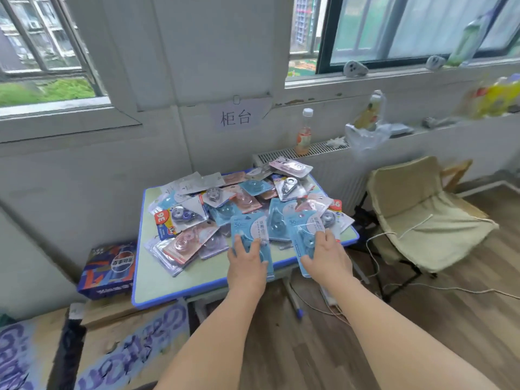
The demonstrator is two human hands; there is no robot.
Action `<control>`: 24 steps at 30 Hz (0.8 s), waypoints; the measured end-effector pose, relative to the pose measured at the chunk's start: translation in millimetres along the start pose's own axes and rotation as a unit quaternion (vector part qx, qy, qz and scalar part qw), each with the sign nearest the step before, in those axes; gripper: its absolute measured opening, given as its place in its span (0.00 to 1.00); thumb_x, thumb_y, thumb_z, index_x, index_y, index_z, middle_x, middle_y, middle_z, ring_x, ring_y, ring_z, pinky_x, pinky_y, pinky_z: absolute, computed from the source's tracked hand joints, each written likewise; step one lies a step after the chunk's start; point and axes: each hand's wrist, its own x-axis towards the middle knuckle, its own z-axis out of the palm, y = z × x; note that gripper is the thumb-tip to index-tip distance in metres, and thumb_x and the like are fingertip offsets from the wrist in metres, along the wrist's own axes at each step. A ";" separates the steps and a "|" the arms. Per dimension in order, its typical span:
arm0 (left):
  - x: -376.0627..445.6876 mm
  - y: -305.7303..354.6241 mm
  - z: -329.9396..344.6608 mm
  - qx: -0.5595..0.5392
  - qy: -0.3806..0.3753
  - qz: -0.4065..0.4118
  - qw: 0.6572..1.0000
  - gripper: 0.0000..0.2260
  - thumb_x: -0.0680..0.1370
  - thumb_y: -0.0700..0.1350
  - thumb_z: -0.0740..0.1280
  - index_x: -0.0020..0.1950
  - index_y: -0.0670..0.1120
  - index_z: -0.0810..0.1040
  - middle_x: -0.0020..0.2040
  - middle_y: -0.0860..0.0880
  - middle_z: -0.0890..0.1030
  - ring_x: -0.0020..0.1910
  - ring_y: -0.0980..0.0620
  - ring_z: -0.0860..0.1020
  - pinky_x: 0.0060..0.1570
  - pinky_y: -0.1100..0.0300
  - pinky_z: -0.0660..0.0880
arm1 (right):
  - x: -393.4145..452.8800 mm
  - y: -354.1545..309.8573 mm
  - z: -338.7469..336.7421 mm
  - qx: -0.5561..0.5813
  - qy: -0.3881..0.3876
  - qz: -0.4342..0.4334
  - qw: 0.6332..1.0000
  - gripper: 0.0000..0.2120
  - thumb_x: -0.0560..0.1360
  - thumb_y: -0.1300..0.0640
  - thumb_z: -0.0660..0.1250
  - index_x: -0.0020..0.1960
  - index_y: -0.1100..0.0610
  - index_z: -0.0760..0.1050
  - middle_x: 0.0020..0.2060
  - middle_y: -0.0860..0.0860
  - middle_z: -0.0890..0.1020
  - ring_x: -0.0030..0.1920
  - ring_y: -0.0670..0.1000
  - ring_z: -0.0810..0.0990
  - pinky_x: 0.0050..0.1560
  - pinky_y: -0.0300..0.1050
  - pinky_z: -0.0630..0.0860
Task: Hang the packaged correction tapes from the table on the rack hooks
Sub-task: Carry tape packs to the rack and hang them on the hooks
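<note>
Two bare forearms reach forward from the bottom edge; the left hand (247, 258) grips a blue packaged correction tape (249, 229) with thumb and fingers curled over its lower part, and the right hand (326, 256) grips a second blue pack (302, 235) in the same way. Both packs show the number "36" near the top; the smaller print beside it is too blurred to read. The two packs are at the near edge of the surface (157, 282), a small pale green top with a blue rim; whether they are lifted or lie on it, I cannot tell. Behind them a loose pile of correction tape packs (213, 201) in blue, pink, grey and lilac covers most of the surface; one pack at the left carries a red round sticker (162, 218) with "36" turned sideways. On the wall a paper sign (235, 118) reads "柜台". Left of the surface stands a Pepsi carton (108, 270) with "百事可乐"; a drink bottle (304, 133) stands on the radiator (281, 157); a cream folding chair (416, 220) is at the right.
</note>
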 end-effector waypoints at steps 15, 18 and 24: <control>-64.2 195.5 97.3 0.060 -0.121 0.269 0.954 0.25 0.82 0.50 0.60 0.78 0.55 0.55 0.79 0.45 0.44 0.76 0.41 0.52 0.70 0.49 0.63 | -100.2 200.5 -59.8 0.020 0.069 0.257 0.964 0.26 0.77 0.49 0.62 0.71 0.57 0.59 0.73 0.55 0.59 0.64 0.58 0.69 0.56 0.50 0.71; -71.7 232.7 113.2 0.067 -0.143 0.330 0.931 0.24 0.82 0.50 0.61 0.77 0.55 0.57 0.79 0.46 0.45 0.75 0.43 0.53 0.67 0.50 0.67 | -116.3 232.2 -69.1 0.032 0.093 0.320 0.942 0.25 0.77 0.50 0.62 0.70 0.57 0.60 0.72 0.54 0.59 0.63 0.58 0.69 0.53 0.50 0.71; -91.3 299.2 143.2 0.079 -0.190 0.449 0.869 0.23 0.82 0.49 0.61 0.76 0.55 0.59 0.79 0.47 0.46 0.74 0.43 0.54 0.64 0.51 0.70 | -154.3 285.3 -80.5 0.051 0.120 0.453 0.882 0.25 0.77 0.50 0.62 0.71 0.55 0.60 0.73 0.52 0.58 0.64 0.57 0.69 0.53 0.48 0.70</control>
